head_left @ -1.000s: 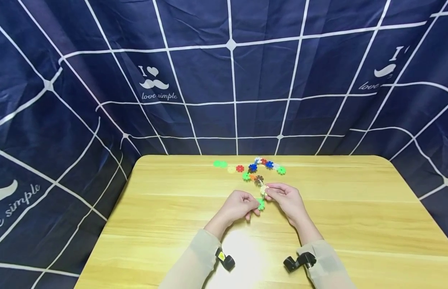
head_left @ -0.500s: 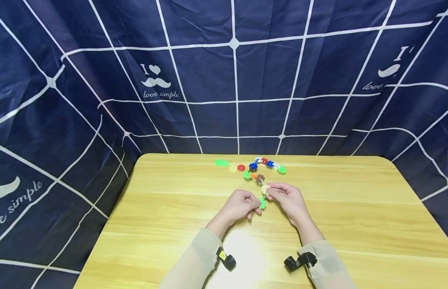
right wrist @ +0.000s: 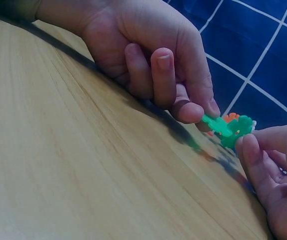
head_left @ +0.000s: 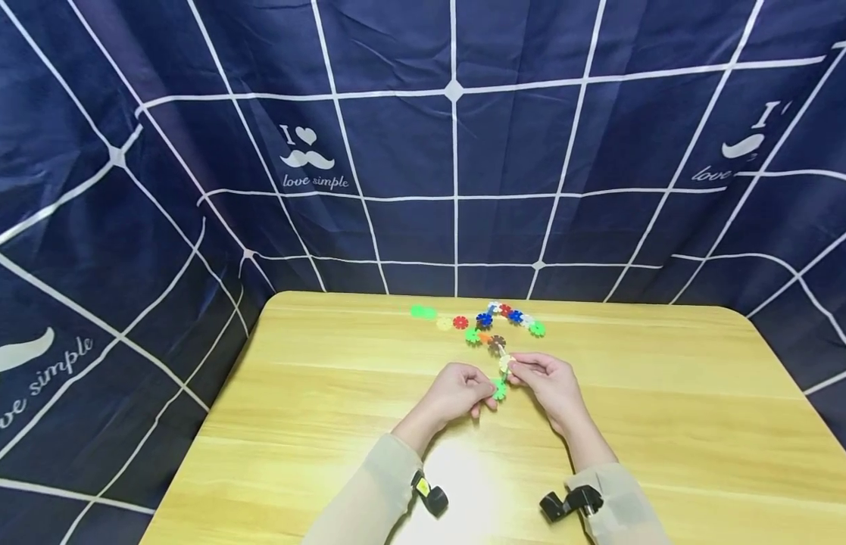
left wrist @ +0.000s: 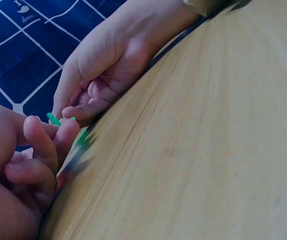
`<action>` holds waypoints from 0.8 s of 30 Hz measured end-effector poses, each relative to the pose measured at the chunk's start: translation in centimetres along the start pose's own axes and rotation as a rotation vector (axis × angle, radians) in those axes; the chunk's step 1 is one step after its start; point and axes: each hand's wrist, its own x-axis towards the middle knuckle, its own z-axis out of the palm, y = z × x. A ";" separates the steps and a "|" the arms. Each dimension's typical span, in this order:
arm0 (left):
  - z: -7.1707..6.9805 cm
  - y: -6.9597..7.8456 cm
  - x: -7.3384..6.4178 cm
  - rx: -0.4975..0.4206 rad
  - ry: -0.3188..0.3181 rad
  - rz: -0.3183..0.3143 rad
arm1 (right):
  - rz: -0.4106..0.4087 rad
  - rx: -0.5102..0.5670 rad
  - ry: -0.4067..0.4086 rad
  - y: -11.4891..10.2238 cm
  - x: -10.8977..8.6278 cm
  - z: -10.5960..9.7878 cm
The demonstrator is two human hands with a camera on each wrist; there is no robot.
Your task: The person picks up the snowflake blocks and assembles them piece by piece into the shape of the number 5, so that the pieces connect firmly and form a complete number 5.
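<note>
My left hand (head_left: 461,390) pinches a green snowflake disc (head_left: 500,390) between thumb and fingers. Close by on the right, my right hand (head_left: 547,382) pinches the near end of a chain of slotted snowflake discs, by a pale yellow disc (head_left: 507,364). In the right wrist view, the left hand's green disc (right wrist: 217,125) meets a second green disc (right wrist: 237,131) at the right fingertips; whether their slots interlock cannot be made out. Beyond the hands the chain runs on through a brown disc (head_left: 496,345), an orange one and a green disc (head_left: 472,336). Fingers hide much in the left wrist view.
The chain curves on through a blue disc (head_left: 485,320) to a green disc (head_left: 537,328) at its far end. Left of it lie a red disc (head_left: 460,322), a yellow disc (head_left: 445,324) and green discs (head_left: 423,312) on the wooden table (head_left: 313,393). A dark blue curtain (head_left: 395,166) hangs behind.
The head view has shifted slightly, so everything sits a little further right and lower. Both hands keep their pinch on the discs, with hardly any movement between them.
</note>
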 end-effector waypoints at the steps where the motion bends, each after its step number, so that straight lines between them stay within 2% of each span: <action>1: 0.0 0.0 0.0 0.003 -0.003 0.001 | -0.001 -0.001 0.002 0.0 0.0 0.0; 10: -0.1 -0.3 0.0 0.003 -0.024 0.009 | -0.008 -0.019 0.002 0.1 -0.2 0.0; 24: 0.4 -0.3 0.0 -0.019 -0.003 0.014 | -0.008 -0.008 0.011 0.1 -0.5 -0.3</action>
